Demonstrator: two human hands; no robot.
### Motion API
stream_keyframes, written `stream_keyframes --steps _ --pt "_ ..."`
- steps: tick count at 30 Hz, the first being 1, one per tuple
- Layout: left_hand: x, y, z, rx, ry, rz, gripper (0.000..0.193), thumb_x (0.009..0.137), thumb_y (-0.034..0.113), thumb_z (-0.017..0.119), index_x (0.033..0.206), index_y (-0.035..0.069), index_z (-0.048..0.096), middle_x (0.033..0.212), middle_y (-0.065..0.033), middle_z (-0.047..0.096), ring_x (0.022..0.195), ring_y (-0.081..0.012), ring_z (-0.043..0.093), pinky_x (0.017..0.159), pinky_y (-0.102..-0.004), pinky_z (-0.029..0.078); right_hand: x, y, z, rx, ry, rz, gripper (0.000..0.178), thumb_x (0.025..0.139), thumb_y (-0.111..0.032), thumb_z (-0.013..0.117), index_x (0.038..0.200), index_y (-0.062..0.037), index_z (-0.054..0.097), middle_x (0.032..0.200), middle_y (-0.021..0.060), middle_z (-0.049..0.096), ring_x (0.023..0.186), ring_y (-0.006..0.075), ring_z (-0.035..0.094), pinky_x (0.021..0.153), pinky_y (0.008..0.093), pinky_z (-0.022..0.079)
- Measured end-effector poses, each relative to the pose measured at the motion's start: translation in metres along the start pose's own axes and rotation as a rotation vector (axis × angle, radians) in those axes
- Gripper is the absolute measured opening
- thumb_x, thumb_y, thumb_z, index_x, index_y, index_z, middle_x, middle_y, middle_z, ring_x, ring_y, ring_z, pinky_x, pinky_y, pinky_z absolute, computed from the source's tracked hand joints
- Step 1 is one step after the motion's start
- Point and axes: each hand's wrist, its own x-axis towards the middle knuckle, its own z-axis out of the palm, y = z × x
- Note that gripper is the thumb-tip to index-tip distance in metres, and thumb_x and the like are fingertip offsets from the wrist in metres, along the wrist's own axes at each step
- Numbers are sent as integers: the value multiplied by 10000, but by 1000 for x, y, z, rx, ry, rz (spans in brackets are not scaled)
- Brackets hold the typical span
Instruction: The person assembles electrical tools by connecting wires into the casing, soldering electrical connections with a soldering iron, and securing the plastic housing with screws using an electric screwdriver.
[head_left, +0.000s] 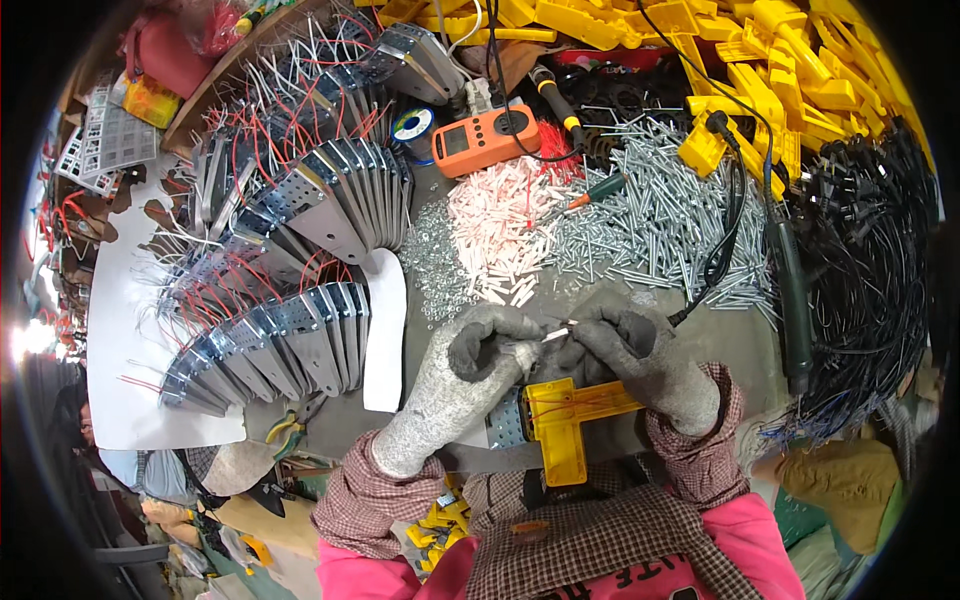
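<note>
Both my hands wear grey gloves and meet over the near middle of the bench. My left hand [478,345] pinches a small white sleeve [556,334] from its left end. At the other end, the fingertips of my right hand [630,345] close together on something thin that I cannot make out. Just below the hands lies a yellow plastic housing [560,440], with thin red wire along its arm. A perforated metal plate [507,420] sits beside it on the left, partly hidden by my left wrist.
Rows of bent metal plates [280,345] with red and white wires fill the left. White sleeves [500,225], screws [660,200] and an orange multimeter [485,140] lie ahead. Yellow housings [780,60], black cords [850,250] and a green-handled soldering iron [788,290] are right. Pliers [290,430] lie near left.
</note>
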Motion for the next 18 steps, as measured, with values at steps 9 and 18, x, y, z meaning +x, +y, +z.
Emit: stream_keyframes --steps 9,18 --pt "-7 37 -43 328 -10 -183 269 957 194 610 1159 18 636 879 -44 665 791 -110 614 726 -269 500 -9 4 -32 -295 64 -54 335 955 -283 634 1167 -27 673 829 107 675 660 166 617 649 310 514" --pt "141 -3 -17 1094 385 -16 343 855 379 695 930 44 674 857 -171 693 848 -343 680 742 -434 538 1 18 -16 -372 23 -116 496 1005 -346 505 1390 -35 465 1256 229 588 1220 344 552 1041 393 417"
